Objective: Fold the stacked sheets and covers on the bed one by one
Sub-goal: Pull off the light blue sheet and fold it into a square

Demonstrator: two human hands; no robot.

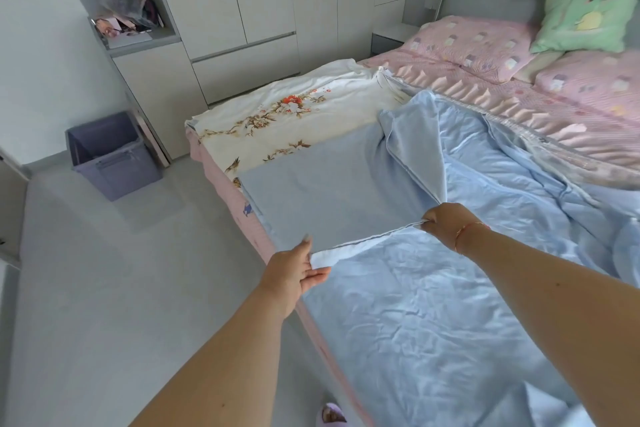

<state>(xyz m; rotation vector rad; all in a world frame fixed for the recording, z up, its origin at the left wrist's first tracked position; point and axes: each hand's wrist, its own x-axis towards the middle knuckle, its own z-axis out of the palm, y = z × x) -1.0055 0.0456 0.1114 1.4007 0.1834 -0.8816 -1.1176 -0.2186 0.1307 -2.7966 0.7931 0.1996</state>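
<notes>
sheets and covers sit mid-job, by my judgement: one pale blue cotton cover (433, 305) lies spread and creased on the pink-skirted bed (221, 170), its white-lined edge lifted. left hand (294, 274) pinches the corner; right hand (446, 222) grips the same edge further along. one white floral sheet (277, 114) waits unfolded beside it. counted: two cloths visible, none finished, three pillows.

Bare floor (104, 288) left of bed (221, 170) — purple bin (114, 163) beyond
</notes>
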